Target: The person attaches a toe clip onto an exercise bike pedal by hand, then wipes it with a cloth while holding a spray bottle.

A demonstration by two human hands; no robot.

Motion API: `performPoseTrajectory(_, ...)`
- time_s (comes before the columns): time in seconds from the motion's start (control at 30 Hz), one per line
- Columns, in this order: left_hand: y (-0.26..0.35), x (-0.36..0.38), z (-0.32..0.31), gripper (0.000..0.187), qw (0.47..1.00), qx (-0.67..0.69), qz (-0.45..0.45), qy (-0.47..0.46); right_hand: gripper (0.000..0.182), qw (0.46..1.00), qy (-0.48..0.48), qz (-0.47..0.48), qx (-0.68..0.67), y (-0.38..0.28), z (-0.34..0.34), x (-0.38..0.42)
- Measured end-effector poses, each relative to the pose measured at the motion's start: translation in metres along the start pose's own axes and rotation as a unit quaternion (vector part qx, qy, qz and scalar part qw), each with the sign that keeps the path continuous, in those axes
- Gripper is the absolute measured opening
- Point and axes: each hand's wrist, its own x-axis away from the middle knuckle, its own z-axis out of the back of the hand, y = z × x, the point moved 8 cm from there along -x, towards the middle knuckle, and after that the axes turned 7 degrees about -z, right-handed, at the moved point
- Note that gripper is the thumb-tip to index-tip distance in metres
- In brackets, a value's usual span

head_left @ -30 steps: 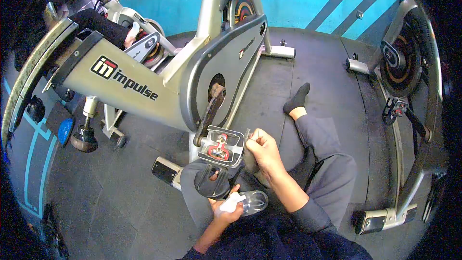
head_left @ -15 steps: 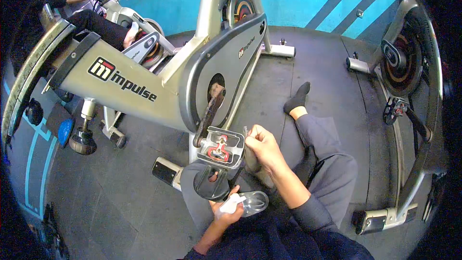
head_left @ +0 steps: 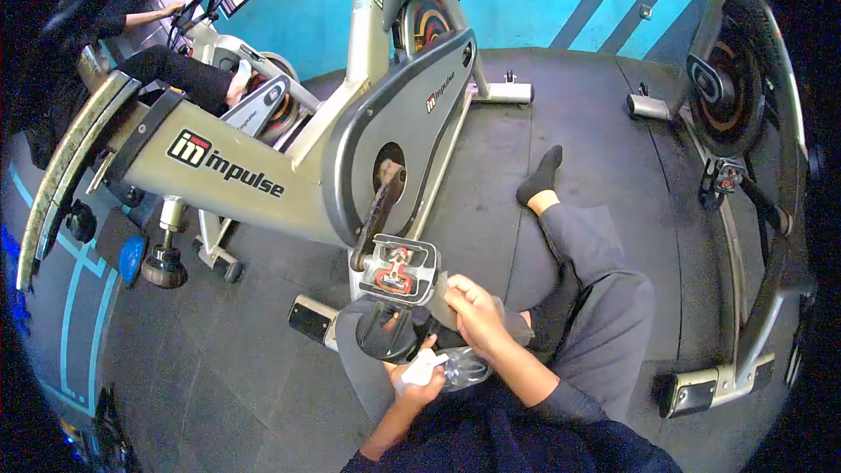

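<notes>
My right hand (head_left: 477, 314) is closed on a grey cloth (head_left: 517, 324), which also shows at the right edge of the bike pedal (head_left: 401, 273). That pedal has a silver cage with red and dark metal parts inside, and it hangs from a worn crank arm (head_left: 378, 215). A black toe clip (head_left: 384, 333) sits under the pedal. Lower down, my left hand (head_left: 419, 391) is wrapped round a clear spray bottle (head_left: 469, 370) with a white spray head (head_left: 424, 366). The bottle lies tilted, its clear body pointing right, below my right wrist.
The exercise bike's frame (head_left: 236, 162) fills the upper left, with a black knob (head_left: 164, 264) beneath it. Another bike (head_left: 727, 105) stands at the right. A person's leg (head_left: 175, 74) shows beside a bike at the back left. My legs (head_left: 604, 298) rest on the dark floor (head_left: 210, 359).
My right hand has shifted slightly down along the pedal's right edge, and more cloth shows on its right side. My left hand still holds the bottle. The whole view has tilted a little.
</notes>
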Motion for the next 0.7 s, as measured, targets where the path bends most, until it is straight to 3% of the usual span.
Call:
performPoseTrajectory(0.13, 0.013, -0.014, 0.009, 0.042, 0.999, -0.033, -0.011, 0.011, 0.012, 1.0, -0.019, -0.003, -0.019, -0.006, -0.012, 0.018)
performPoseTrajectory(0.3, 0.005, -0.01, 0.008, 0.042, 0.999, -0.025, -0.007, 0.028, 0.013, 0.988, -0.112, 0.027, 0.106, -0.008, -0.021, 0.025)
performPoseTrajectory(0.33, 0.01, -0.011, 0.008, 0.042, 0.999, -0.041, -0.03, 0.019, 0.015, 0.981, -0.066, 0.074, 0.169, -0.02, -0.011, 0.026)
performPoseTrajectory(0.47, 0.013, -0.013, 0.009, 0.041, 0.998, -0.048, -0.044, 0.003, 0.019, 0.994, 0.053, 0.061, 0.072, -0.057, 0.018, 0.016)
performPoseTrajectory(0.53, 0.007, -0.005, 0.002, 0.042, 0.997, -0.053, -0.052, 0.004, 0.02, 0.995, 0.06, 0.056, 0.05, -0.075, 0.02, 0.008)
performPoseTrajectory(0.63, -0.012, 0.003, -0.001, 0.044, 0.997, 0.059, 0.054, 0.022, 0.02, 0.991, 0.051, 0.07, 0.101, -0.087, 0.009, -0.005)
performPoseTrajectory(0.7, 0.004, -0.005, 0.004, 0.044, 0.999, -0.051, -0.013, -0.008, 0.02, 0.987, 0.031, 0.078, 0.136, -0.084, -0.001, -0.013)
